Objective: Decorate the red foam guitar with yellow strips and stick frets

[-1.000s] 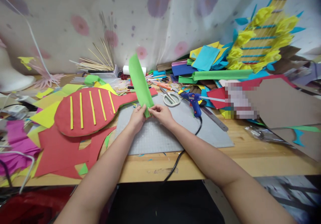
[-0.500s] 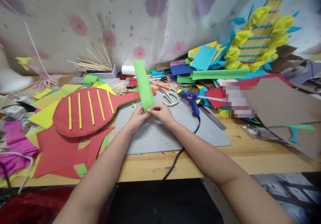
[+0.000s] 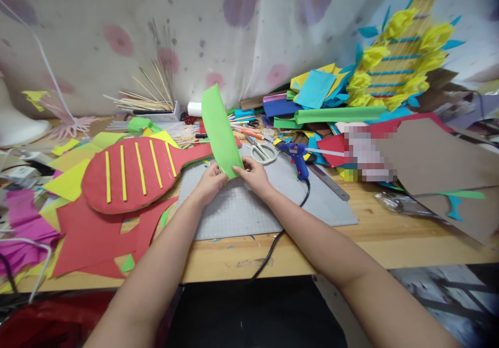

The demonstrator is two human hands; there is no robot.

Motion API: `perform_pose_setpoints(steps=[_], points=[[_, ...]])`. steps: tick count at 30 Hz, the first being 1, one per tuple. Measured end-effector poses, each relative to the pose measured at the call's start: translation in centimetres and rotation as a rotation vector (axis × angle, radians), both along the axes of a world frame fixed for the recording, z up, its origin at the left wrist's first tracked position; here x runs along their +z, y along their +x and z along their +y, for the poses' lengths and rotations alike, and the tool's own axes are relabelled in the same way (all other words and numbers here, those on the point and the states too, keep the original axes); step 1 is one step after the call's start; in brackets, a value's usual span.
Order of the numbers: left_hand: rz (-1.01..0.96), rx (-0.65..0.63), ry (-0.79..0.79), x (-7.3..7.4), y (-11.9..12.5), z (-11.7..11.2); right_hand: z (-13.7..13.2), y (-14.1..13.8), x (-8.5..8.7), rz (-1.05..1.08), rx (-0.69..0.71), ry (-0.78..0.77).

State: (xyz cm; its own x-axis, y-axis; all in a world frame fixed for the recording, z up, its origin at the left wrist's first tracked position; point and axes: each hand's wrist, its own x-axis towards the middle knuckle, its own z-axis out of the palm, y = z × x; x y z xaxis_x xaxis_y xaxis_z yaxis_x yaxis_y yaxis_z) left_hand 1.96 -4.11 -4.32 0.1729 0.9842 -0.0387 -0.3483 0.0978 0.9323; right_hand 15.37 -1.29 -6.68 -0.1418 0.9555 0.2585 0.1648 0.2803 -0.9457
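Observation:
Both of my hands pinch the near end of a long green paper strip (image 3: 219, 127) that stands up and leans away over the grey cutting mat (image 3: 249, 208). My left hand (image 3: 210, 183) grips the strip's lower left corner, and my right hand (image 3: 255, 175) grips its lower right corner. The fingers of both are closed on the paper. Just left of my hands lies a red racket-shaped cutout with yellow stripes (image 3: 134, 174).
White-handled scissors (image 3: 264, 152), a blue glue gun (image 3: 299, 158) with its black cord and a metal ruler (image 3: 329, 182) lie right of the mat. Coloured paper piles crowd the left and back right. Brown cardboard (image 3: 440, 161) lies at right. Wooden sticks (image 3: 152, 98) stand at the back.
The green strip has widened at the bottom and tilted a little left; my hands have moved slightly apart along its near edge. The view has shifted slightly.

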Motion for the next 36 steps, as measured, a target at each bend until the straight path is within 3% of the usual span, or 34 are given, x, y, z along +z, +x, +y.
perform_pose_setpoints(steps=[3, 9, 19, 36], points=[[0.003, 0.023, -0.008, 0.0, -0.02, 0.14, -0.17, 0.12, 0.28, 0.025, -0.078, 0.045], [0.041, 0.049, -0.024, -0.04, -0.2, 0.25, -0.35, 0.19, 0.42, 0.075, -0.027, 0.057], [0.102, 0.004, 0.003, -0.04, -0.56, 0.14, -0.16, 0.12, 0.22, -0.023, -0.095, 0.128], [0.063, 0.088, -0.18, -0.72, -0.89, 0.38, 0.02, -0.13, -0.3, 0.048, -0.051, 0.025]])
